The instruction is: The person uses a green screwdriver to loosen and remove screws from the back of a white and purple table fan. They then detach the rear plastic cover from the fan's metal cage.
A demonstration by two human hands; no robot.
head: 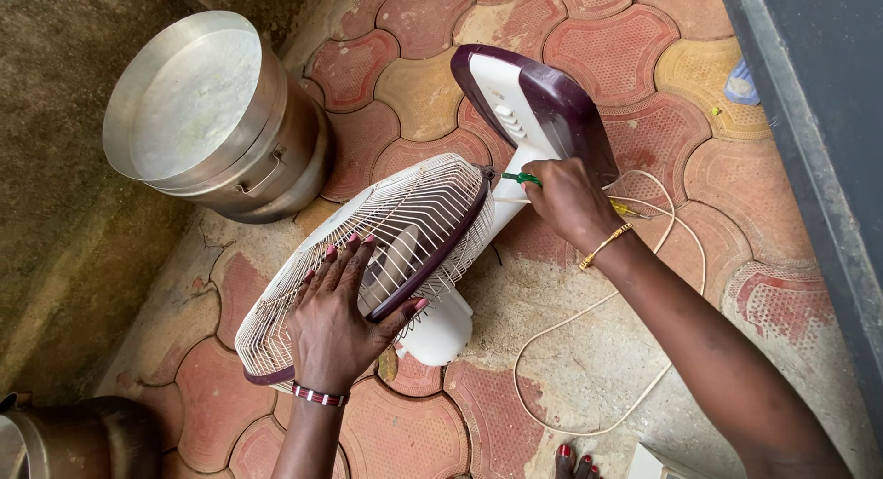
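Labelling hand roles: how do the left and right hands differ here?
The left hand lies flat, fingers spread on the fan's white wire grille; the right hand is closed around a green-handled screwdriver at the grille's rim. The left wrist wears a red-and-white beaded band, the right a gold bracelet. Both work on the same table fan.

Soft, even daylight fills the scene, with no hard shadows; only a faint shade sits under the white wire fan grille point(386, 249) beneath the left hand point(336, 318). Above that hand, the round silver metal pot lid point(189, 97) gives a dull, pale sheen. Focus is sharp around the right hand point(570, 203). The frame's edges bend slightly, and the lower left corner falls dim.
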